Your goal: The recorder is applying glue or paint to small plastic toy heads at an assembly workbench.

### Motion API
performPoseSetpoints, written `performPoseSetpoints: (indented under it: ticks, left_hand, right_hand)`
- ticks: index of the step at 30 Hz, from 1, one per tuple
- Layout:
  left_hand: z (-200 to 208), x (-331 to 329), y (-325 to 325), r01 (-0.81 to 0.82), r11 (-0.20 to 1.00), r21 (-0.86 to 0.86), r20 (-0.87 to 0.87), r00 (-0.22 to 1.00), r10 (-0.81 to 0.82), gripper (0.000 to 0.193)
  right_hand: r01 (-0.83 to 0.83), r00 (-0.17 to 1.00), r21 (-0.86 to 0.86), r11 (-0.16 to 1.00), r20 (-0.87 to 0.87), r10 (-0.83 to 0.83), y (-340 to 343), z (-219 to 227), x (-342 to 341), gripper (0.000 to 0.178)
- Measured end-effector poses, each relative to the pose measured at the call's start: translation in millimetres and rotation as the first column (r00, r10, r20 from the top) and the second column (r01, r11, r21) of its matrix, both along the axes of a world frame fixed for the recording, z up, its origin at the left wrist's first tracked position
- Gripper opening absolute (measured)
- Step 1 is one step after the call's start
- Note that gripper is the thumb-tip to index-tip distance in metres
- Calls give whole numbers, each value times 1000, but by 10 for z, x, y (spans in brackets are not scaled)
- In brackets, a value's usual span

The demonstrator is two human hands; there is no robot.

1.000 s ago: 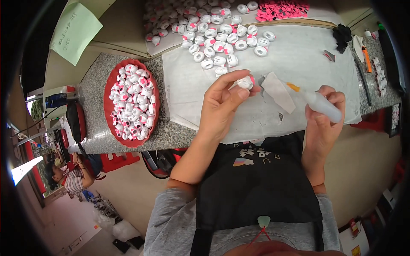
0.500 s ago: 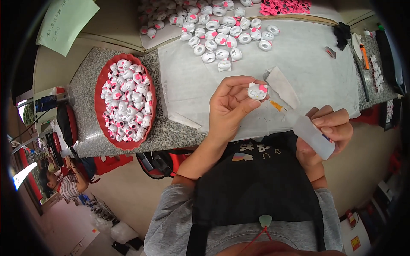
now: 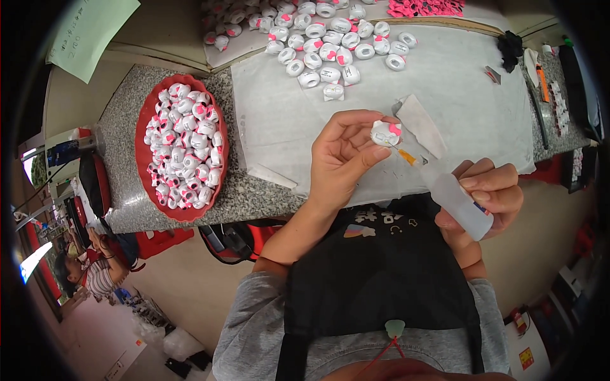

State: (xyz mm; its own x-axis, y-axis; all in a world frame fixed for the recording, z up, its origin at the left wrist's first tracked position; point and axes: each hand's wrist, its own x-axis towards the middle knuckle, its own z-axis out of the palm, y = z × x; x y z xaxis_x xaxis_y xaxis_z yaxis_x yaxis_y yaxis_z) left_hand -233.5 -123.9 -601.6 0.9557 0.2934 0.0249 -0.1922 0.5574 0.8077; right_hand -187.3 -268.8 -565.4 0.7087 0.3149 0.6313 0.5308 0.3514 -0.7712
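Observation:
Between the thumb and fingers of my left hand [image 3: 346, 149] is a small white cat-head figure [image 3: 385, 133] with a pink bow, its printed side turned up. My right hand [image 3: 488, 197] is closed round a translucent white squeeze bottle [image 3: 459, 202]. The bottle is tilted, and its orange needle tip [image 3: 407, 157] points at the figure's lower edge; whether it touches I cannot tell. Just beyond lies a folded white cloth [image 3: 422, 126]. Many more white cat-head pieces [image 3: 330, 75] lie loose on the far part of the white sheet [image 3: 279, 120].
A red scalloped basin [image 3: 143, 155] full of finished-looking cat heads stands on the granite counter [image 3: 254, 197] at the left. Pink pieces [image 3: 426, 7] are heaped at the back. An orange-handled cutter [image 3: 542, 84] lies far right. Another person [image 3: 95, 267] sits at the left.
The figure in my left hand has tilted slightly and the bottle's tip has shifted a little left. Both hands keep their holds. The whole view has drifted slightly.

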Motion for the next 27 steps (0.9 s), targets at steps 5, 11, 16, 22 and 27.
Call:
performPoseSetpoints:
  ticks: [5, 11, 16, 22, 27]
  left_hand:
    - [-29, -6, 4, -12, 1000, -14, -16, 1000, 12, 36]
    - [2, 8, -12, 2, 999, -38, -24, 1000, -3, 37]
    - [-5, 4, -11, 8, 1000, -5, -37, 999, -8, 37]
    - [-18, -1, -13, 28, 1000, 8, -33, 999, -27, 35]
    - [-2, -5, -18, 18, 1000, 13, -30, 999, -17, 34]
  right_hand:
    - [38, 999, -12, 999, 13, -38, 5, -10, -4, 39]
    - [21, 999, 15, 1000, 29, -22, -59, -26, 23, 52]
    - [22, 1000, 8, 1000, 23, -22, -58, -43, 22, 51]
    - [8, 1000, 20, 1000, 19, -8, -46, -50, 18, 51]
    - [24, 1000, 9, 1000, 16, -24, -34, -43, 7, 45]
